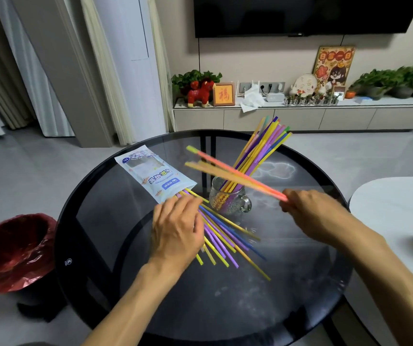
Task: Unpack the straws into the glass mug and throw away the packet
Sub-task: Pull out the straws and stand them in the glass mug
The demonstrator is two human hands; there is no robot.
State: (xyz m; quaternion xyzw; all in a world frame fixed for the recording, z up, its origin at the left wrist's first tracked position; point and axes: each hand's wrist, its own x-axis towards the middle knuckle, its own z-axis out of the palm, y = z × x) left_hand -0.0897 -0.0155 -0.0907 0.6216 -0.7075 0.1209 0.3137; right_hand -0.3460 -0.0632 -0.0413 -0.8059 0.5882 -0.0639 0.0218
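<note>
Your right hand (pixel 300 208), at centre right of the frame, pinches a blurred bunch of straws (pixel 235 174) that crosses in front of the glass mug (pixel 227 201), already bristling with upright straws. Your left hand (pixel 175 228) lies flat, fingers straight, on the loose straws (pixel 227 236) spilling from the packet (pixel 150 172) just above it. A red-lined bin (pixel 13 250) sits at lower left.

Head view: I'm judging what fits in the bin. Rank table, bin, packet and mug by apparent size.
1. Glass table
2. Red-lined bin, partly cut off at the frame edge
3. Packet
4. Glass mug

The bin sits lower, so its rank is unsure.
</note>
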